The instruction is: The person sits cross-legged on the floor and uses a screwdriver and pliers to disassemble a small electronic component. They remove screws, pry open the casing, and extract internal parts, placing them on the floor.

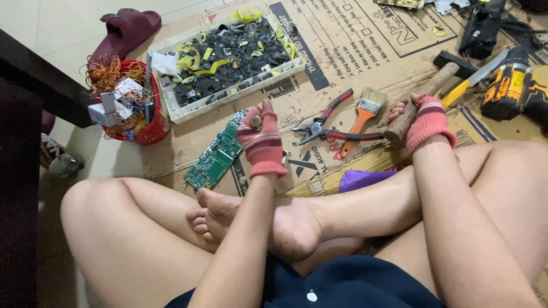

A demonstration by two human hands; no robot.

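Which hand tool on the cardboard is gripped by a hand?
The hammer: the right hand grips its wooden handle. The pliers and brush lie untouched between the hands.

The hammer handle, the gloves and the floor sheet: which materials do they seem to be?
Hammer handle: likely bare wood, brown and matt, gripped by the right hand. Gloves, seen on the left hand: knitted fabric with ribbed cuffs. Floor sheet: flattened cardboard, tan, printed, creased.

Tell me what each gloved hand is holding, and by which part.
The right hand grips a hammer low on its wooden handle. The left hand is closed around a small object whose end shows above the fist; its kind cannot be told.
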